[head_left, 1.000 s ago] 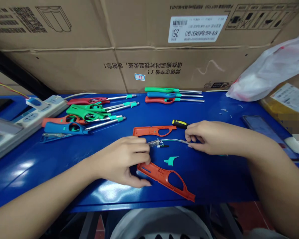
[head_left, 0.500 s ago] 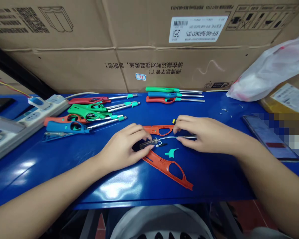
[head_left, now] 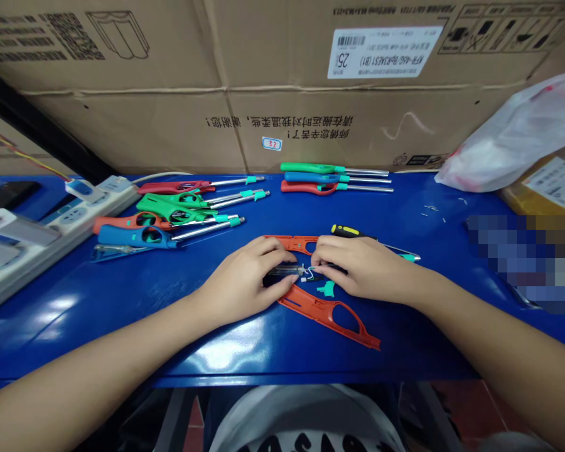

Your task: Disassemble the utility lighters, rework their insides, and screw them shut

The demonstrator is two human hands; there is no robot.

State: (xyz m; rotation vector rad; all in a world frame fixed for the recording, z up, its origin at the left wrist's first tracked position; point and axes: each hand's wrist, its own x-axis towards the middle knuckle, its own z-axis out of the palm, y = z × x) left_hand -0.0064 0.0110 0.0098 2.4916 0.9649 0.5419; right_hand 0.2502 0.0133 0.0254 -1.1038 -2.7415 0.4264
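My left hand [head_left: 245,279] is closed around a small dark, see-through fuel tank [head_left: 282,270], its thumb and fingers at the sides. Thin white tubing [head_left: 311,269] comes out of the tank's right end. My right hand [head_left: 358,267] pinches that tubing close to the tank. One orange lighter shell half [head_left: 286,242] lies behind the fingers, partly covered. The other orange shell half [head_left: 329,314] lies in front, its hollow inside facing up. Between it and my right hand is a teal trigger [head_left: 327,289]. A black-and-yellow screwdriver [head_left: 346,231] lies behind my right hand.
Assembled lighters lie at the back left, among them a blue lighter [head_left: 136,236], and more at back centre, including a red lighter [head_left: 306,187]. A white power strip [head_left: 66,229] runs along the left. A cardboard box [head_left: 169,132] walls the back; a plastic bag [head_left: 513,135] sits right.
My right hand has moved left, closer to the tank, and its fingers now pinch the white tubing there. More of the screwdriver shows behind it. The view has shifted slightly.
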